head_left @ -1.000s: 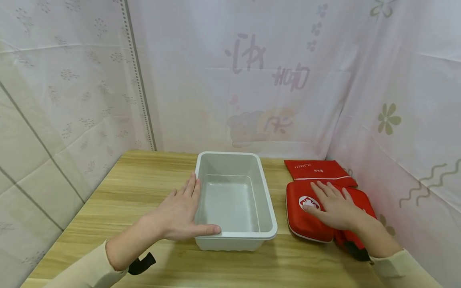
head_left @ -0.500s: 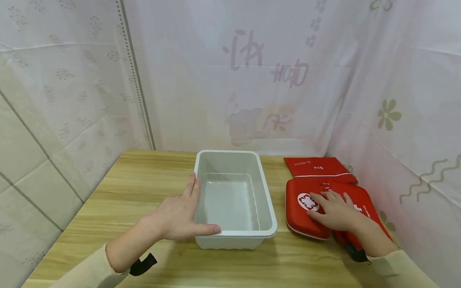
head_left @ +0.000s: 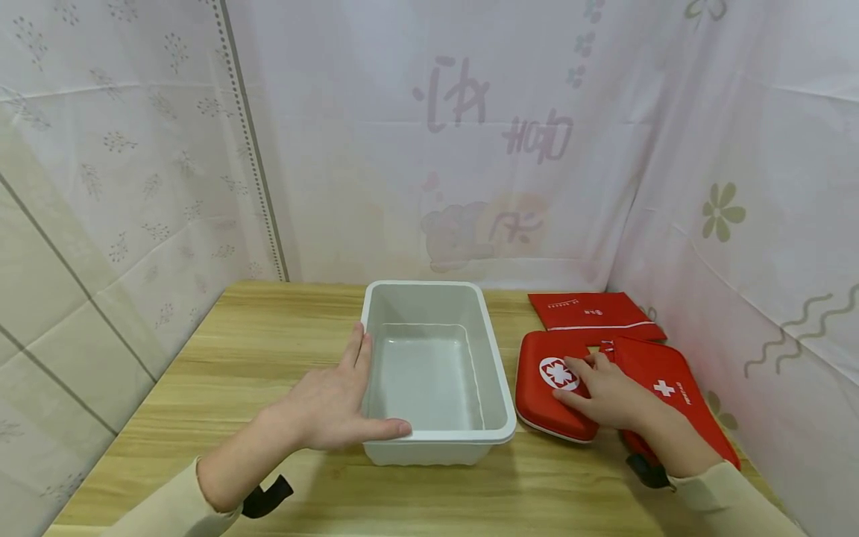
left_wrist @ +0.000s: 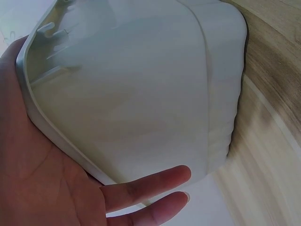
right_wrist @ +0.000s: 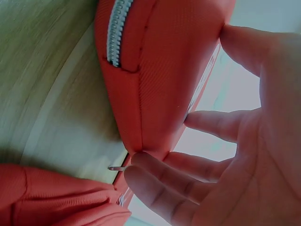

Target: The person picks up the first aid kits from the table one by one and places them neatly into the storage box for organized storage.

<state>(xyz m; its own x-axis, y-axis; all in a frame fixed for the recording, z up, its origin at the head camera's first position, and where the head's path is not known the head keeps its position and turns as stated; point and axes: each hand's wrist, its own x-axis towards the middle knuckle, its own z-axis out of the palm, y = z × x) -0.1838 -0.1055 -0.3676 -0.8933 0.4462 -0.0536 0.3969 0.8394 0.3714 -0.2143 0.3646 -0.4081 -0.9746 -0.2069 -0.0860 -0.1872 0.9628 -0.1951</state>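
Observation:
My left hand [head_left: 322, 406] rests against the near left corner of a pale grey plastic bin [head_left: 439, 435]. In the left wrist view the bin's outer wall [left_wrist: 136, 103] shows, with its rim along the palm and two straight fingers. My right hand [head_left: 614, 391] touches a red zippered hard case [head_left: 543, 410] with a round white emblem. Its thumb and index finger lie on the top, as the right wrist view of the case [right_wrist: 169, 70] shows, while other fingers reach the side. Right of the case lies a red first-aid pouch [head_left: 691, 406] with a white cross, partly under my forearm.
A flat red packet [head_left: 590, 309] with a white stripe lies behind the case and pouch. The wooden table [head_left: 288, 321] meets printed cloth curtains [head_left: 429, 149] at the back and sides. Black wrist straps [head_left: 267, 497] hang under the forearms.
The red case has slid left, closer to the bin and away from the pouch, with my right hand moving along. The right fingers have drawn in. My left hand and the bin stay put.

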